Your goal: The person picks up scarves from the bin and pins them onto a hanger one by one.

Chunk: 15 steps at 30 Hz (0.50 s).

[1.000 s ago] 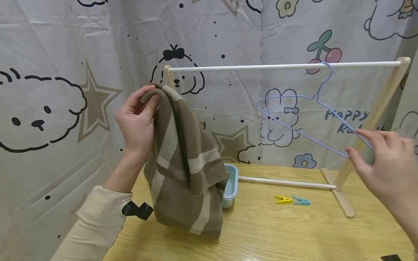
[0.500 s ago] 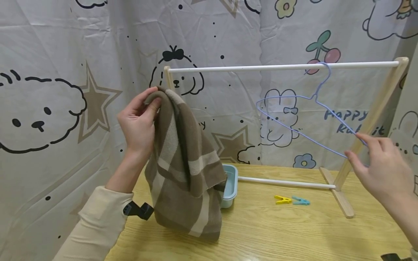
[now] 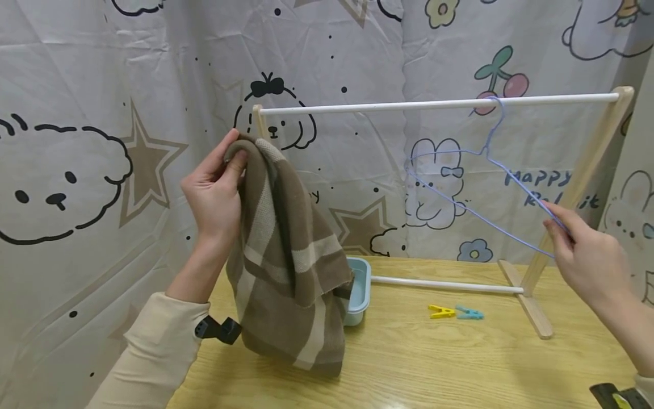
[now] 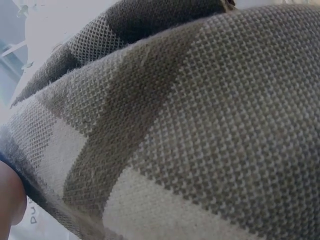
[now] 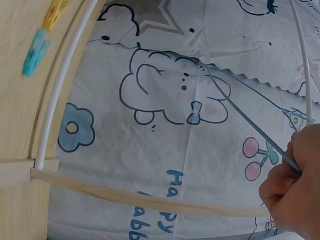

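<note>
My left hand (image 3: pixel 212 193) pinches the top of a brown and cream checked scarf (image 3: pixel 291 267), which hangs in folds over the table. In the left wrist view the knitted cloth (image 4: pixel 210 110) fills most of the picture, and a bit of finger (image 4: pixel 10 197) shows at the left edge. With thumb and fingers my right hand (image 3: pixel 587 250) grips the right end of a thin blue clothes hanger (image 3: pixel 490 217). The hanger's hook is over the white top bar (image 3: pixel 373 107) of a rack. In the right wrist view the hand (image 5: pixel 295 187) is curled round the hanger's wire (image 5: pixel 250 116).
A light blue tub (image 3: pixel 360 289) stands partly behind the scarf. A yellow clothespin (image 3: pixel 441 312) and a blue clothespin (image 3: pixel 469 313) lie on the wooden table (image 3: pixel 434 363). The rack's wooden post (image 3: pixel 577 193) rises at the right, before a printed curtain (image 3: pixel 357 51).
My right hand has moved a little left and its fingers have closed further round the hanger's end. The hook has slid slightly left along the bar. The left hand and scarf stay nearly still.
</note>
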{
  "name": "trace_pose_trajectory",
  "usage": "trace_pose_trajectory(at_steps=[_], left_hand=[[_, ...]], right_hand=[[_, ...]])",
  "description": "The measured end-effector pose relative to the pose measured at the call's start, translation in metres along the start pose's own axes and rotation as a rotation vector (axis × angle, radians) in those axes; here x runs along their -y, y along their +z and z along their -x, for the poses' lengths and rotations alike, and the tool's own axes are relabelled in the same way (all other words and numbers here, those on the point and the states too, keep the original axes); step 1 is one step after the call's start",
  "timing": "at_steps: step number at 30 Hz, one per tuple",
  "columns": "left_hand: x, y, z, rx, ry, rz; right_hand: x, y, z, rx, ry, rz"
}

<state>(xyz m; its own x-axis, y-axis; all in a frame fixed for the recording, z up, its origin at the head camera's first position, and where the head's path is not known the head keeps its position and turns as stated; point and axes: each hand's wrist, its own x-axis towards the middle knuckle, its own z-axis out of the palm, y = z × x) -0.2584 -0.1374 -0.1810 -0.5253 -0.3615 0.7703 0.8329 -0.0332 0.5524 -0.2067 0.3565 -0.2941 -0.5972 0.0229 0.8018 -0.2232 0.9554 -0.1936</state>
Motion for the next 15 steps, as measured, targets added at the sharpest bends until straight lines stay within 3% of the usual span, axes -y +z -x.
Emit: trace_pose_trajectory(at_steps=[5, 15], left_hand=[[-0.003, 0.007, -0.002, -0.015, 0.0, 0.034], [-0.014, 0.017, -0.006, -0.017, 0.019, 0.076]], right_hand=[[0.003, 0.0, -0.005, -0.084, -0.037, -0.104], [0.013, -0.005, -0.01, -0.187, -0.048, -0.187]])
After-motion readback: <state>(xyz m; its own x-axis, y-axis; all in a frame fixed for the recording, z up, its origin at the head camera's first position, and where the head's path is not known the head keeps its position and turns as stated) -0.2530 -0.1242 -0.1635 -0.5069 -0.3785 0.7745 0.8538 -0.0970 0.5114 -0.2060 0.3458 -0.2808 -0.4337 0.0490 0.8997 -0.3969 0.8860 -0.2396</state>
